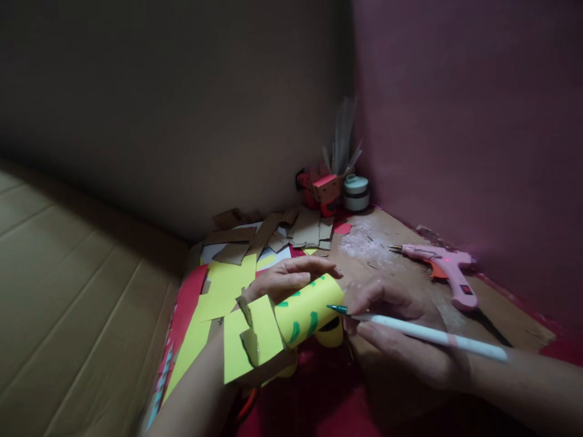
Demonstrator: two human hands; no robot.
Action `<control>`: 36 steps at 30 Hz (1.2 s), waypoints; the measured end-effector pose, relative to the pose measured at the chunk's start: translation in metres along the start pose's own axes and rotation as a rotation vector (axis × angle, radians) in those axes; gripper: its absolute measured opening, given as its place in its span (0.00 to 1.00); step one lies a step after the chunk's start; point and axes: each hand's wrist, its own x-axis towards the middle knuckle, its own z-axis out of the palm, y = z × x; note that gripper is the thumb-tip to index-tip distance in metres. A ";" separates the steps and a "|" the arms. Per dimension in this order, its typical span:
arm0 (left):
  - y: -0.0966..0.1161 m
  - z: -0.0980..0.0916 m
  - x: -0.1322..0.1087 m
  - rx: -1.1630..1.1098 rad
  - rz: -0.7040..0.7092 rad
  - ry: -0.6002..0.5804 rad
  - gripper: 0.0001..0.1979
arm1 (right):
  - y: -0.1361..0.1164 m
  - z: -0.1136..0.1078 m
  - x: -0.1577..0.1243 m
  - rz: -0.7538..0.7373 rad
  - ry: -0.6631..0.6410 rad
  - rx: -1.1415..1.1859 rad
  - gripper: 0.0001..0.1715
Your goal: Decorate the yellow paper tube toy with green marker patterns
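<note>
My left hand grips a yellow paper roll that bears green curved marks and has folded yellow flaps at its near end. My right hand holds a white pen with a green tip, pinched between the fingers. The green tip touches or nearly touches the right end of the roll. Both hands hover low over a brown cardboard board in the corner of the room.
A pink glue gun lies on the board to the right, its red light on. Cardboard scraps and yellow and red paper sheets lie behind the hands. A small round jar and a red box stand in the corner.
</note>
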 end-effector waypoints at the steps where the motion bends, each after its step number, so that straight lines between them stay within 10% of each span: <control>1: 0.001 0.001 0.001 -0.006 0.009 0.004 0.19 | 0.001 0.000 -0.001 0.013 -0.004 0.009 0.04; 13: 0.001 0.008 0.010 0.045 -0.082 0.110 0.12 | -0.001 0.001 -0.005 0.075 0.003 0.091 0.04; 22: 0.001 0.008 0.013 0.060 -0.053 0.142 0.13 | -0.007 0.011 -0.010 -0.109 0.344 -0.211 0.14; 36: -0.005 0.009 0.010 0.015 -0.092 0.206 0.13 | 0.010 0.019 -0.012 -0.198 0.131 -0.218 0.15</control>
